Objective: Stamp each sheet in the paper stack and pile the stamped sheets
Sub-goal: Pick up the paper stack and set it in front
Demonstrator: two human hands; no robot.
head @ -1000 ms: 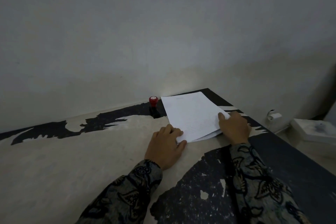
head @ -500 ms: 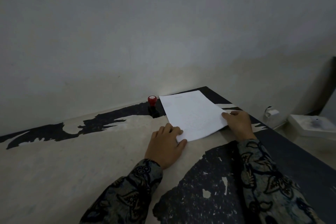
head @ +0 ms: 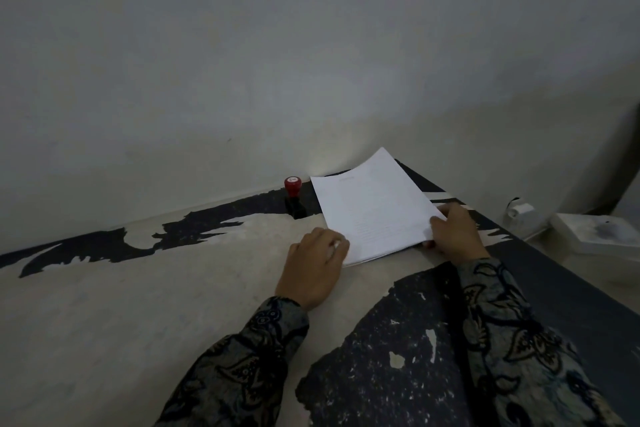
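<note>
A white paper stack (head: 374, 215) lies on a worn table (head: 145, 288) near the wall. My right hand (head: 453, 232) pinches the near right corner of the top sheet, which is lifted off the stack with its far end raised. My left hand (head: 317, 267) rests at the stack's near left corner, fingers curled down onto the paper's edge. A stamp (head: 293, 198) with a red knob and black base stands upright just left of the stack's far corner, touched by neither hand.
The table's black coating is peeled into pale patches. A plain wall stands right behind the table. Off the table's right edge, lower down, are a white box-like object (head: 602, 232) and a small white fitting (head: 519, 211).
My right hand slid toward the near right corner and lifted the top sheet, so its far end now rises off the stack. My left hand stayed at the near left corner.
</note>
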